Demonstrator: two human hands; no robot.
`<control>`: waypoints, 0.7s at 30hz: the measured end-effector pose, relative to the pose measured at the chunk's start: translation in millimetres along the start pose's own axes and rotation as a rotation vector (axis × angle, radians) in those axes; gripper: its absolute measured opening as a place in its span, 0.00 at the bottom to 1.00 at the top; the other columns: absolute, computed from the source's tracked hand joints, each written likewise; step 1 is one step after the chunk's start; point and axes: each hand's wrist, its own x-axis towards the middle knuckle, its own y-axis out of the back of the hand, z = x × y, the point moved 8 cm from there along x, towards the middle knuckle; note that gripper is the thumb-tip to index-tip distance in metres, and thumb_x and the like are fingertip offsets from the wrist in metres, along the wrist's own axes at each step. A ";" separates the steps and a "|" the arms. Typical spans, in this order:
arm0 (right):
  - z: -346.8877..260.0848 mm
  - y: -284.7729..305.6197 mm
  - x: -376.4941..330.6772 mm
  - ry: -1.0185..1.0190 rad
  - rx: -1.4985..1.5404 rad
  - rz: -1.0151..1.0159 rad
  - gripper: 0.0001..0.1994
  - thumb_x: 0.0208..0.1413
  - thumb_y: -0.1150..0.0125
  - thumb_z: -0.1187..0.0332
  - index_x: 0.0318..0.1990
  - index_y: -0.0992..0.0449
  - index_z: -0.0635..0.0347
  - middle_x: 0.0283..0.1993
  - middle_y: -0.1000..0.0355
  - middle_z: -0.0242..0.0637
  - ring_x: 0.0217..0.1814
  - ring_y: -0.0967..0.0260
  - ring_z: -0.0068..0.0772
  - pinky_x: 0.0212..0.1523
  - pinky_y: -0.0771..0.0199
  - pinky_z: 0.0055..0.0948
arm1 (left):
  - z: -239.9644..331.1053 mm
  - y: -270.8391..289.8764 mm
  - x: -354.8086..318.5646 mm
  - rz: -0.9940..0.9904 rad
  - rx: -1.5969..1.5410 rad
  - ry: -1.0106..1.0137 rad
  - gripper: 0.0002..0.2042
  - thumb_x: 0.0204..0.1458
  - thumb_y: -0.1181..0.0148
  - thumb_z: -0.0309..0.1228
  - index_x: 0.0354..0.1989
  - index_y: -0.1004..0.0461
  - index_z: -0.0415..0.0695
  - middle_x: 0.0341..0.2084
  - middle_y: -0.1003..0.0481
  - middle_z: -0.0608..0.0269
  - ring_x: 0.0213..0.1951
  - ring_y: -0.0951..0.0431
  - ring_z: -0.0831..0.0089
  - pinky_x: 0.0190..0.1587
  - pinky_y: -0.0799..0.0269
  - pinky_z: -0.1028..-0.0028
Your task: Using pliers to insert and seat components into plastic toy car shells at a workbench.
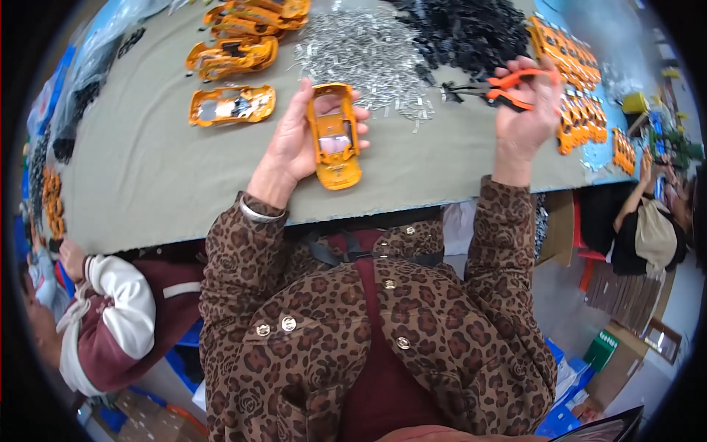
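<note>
My left hand [293, 140] is closed around an orange toy car body shell [339, 173], held above the near part of the table with its hollow openings showing. Red-handled pliers [508, 88] are gripped in my right hand [532, 110], their dark jaws pointing left. Just beyond the shell lies a heap of small silvery metal pieces [361, 55]. A pile of black plastic parts [471, 33] is behind the plier jaws. To the left of my left hand, another orange car shell [234, 104] rests on the cloth.
More orange shells [232, 57] are stacked at the back left. Rows of orange car shells [582, 118] stand at the right edge of the cloth-covered table [147, 169]. A person in a maroon and white jacket [132, 309] sits at left; another person [652, 228] is at right.
</note>
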 end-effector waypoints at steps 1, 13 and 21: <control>-1.4 4.9 0.3 0.017 -0.022 0.009 0.15 0.57 0.49 0.69 0.50 0.38 0.65 0.38 0.30 0.43 0.37 0.32 0.34 0.37 0.26 0.37 | -0.4 1.6 -0.9 0.010 -0.012 -0.009 0.35 0.54 0.61 0.60 0.53 0.37 0.36 0.41 0.28 0.49 0.40 0.25 0.61 0.45 0.27 0.57; 17.9 12.7 9.5 -0.145 -0.081 -0.013 0.21 0.57 0.47 0.70 0.55 0.43 0.68 0.42 0.31 0.43 0.42 0.31 0.33 0.40 0.26 0.33 | -0.8 11.7 2.1 0.027 -0.032 -0.030 0.32 0.55 0.61 0.58 0.51 0.35 0.38 0.40 0.28 0.49 0.40 0.26 0.61 0.46 0.28 0.57; 5.9 14.7 16.3 -0.059 -0.307 0.122 0.11 0.54 0.53 0.76 0.46 0.35 0.63 0.31 0.30 0.37 0.28 0.33 0.25 0.28 0.27 0.25 | -6.5 -0.6 8.3 0.067 -0.008 0.003 0.29 0.54 0.62 0.59 0.47 0.35 0.42 0.34 0.30 0.58 0.36 0.29 0.65 0.42 0.30 0.61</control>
